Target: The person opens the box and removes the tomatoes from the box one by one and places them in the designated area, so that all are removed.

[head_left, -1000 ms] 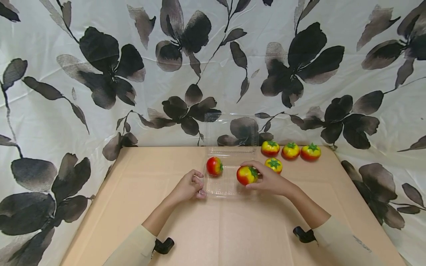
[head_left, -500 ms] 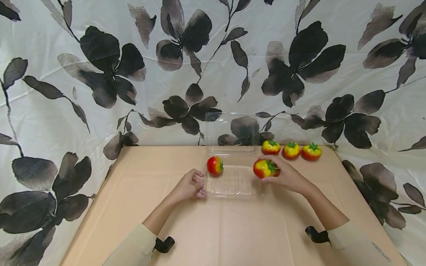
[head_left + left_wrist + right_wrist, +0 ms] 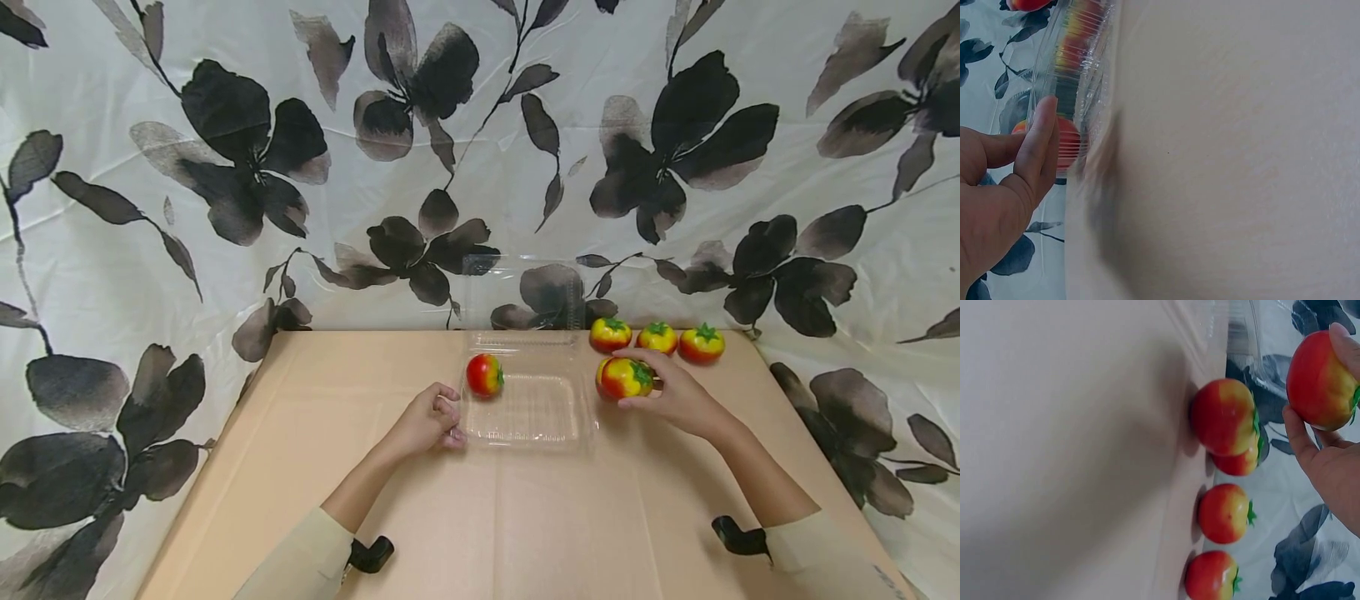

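A clear plastic container (image 3: pixel 528 414) lies on the tan table with its lid (image 3: pixel 522 292) standing open at the back. One red-yellow tomato (image 3: pixel 484 375) sits in its far left corner. My left hand (image 3: pixel 429 421) holds the container's left rim (image 3: pixel 1082 56), a finger (image 3: pixel 1040 140) lying against the wall. To the right of the container, just above the table, my right hand (image 3: pixel 675 396) grips a second tomato (image 3: pixel 622 377), which shows again in the right wrist view (image 3: pixel 1317 381). Another tomato (image 3: pixel 1222 415) lies just behind it, hidden in the head view.
Three more tomatoes (image 3: pixel 657 337) stand in a row along the table's far right edge. A white cloth with dark flowers (image 3: pixel 225 167) hangs behind and round the table. The near half of the tan table (image 3: pixel 525 525) is bare cardboard.
My right hand has carried its tomato rightward, from over the container's right side to beyond its right wall, near the loose tomatoes. The left hand and the tomato in the container have stayed put.
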The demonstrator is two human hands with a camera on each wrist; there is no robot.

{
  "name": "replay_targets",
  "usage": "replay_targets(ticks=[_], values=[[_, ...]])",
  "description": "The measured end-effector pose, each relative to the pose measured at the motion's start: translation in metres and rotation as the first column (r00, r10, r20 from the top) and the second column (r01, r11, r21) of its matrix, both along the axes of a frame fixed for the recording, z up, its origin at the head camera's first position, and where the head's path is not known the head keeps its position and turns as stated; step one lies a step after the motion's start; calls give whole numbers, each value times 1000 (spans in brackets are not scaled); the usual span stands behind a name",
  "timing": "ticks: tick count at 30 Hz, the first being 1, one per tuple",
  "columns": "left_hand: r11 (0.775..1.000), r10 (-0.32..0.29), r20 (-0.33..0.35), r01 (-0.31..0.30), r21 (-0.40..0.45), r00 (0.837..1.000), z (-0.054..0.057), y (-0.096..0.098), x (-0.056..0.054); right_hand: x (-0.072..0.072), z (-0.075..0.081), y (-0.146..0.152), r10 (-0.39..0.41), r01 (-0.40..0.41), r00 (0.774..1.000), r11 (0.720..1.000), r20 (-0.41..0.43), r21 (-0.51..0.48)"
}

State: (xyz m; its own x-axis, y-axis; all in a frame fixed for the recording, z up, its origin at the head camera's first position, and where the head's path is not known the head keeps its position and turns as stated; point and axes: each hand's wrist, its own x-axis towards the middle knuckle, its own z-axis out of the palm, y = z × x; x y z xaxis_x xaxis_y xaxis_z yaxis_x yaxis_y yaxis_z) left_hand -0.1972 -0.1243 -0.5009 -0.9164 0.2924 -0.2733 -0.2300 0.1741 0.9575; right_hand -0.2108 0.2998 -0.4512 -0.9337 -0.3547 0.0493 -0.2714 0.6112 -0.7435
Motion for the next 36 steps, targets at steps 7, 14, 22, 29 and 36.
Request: replay_targets(ticks=[7,14,22,29,36], values=[[1000,2,4,-2,0,1000,2,1,0,0,3,16,-21,21,1000,1000,-18,17],[1000,0,4,0,-4,1000,2,0,-1,3,3,31,-64,67,997,993,-31,94],[1000,-1,0,1,-3,1000,1,0,0,1,2,45,-117,113,993,976,7,184],[1000,3,3,-3,-17,1000,0,0,0,-7,-5,56,-105,99,994,972,16,212],[1000,-1,2,1,-22,1000,0,0,-1,-15,-16,63,-98,89,995,964,25,252]])
